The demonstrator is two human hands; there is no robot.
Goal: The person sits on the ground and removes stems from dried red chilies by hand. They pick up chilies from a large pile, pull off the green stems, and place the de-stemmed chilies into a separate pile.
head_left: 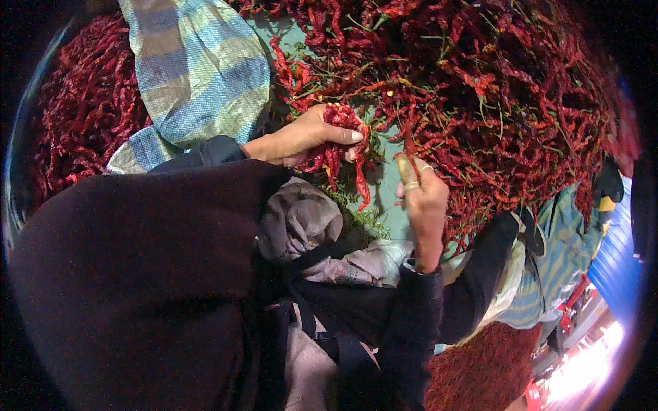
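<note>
My left hand [308, 139] is closed around a bunch of wrinkled red chili peppers [340, 120], its thumb pressed across them. Several pods dangle below the fingers. To its right, my right hand [425, 198] is closed, with a yellowish cover on the thumb [406, 171]. A slim red chili pepper [409, 140] sticks up from between its thumb and fingers; the lower end is hidden. The two hands are apart, over a pale green surface [392, 205] strewn with green stems [370, 222].
A large heap of red chili peppers [493, 89] fills the far and right side. Left, a checked woven sack [205, 68] lies beside more chili peppers [89, 103]. My legs are close below the hands. Another reddish pile [486, 366] and a striped sack [558, 240] are at lower right.
</note>
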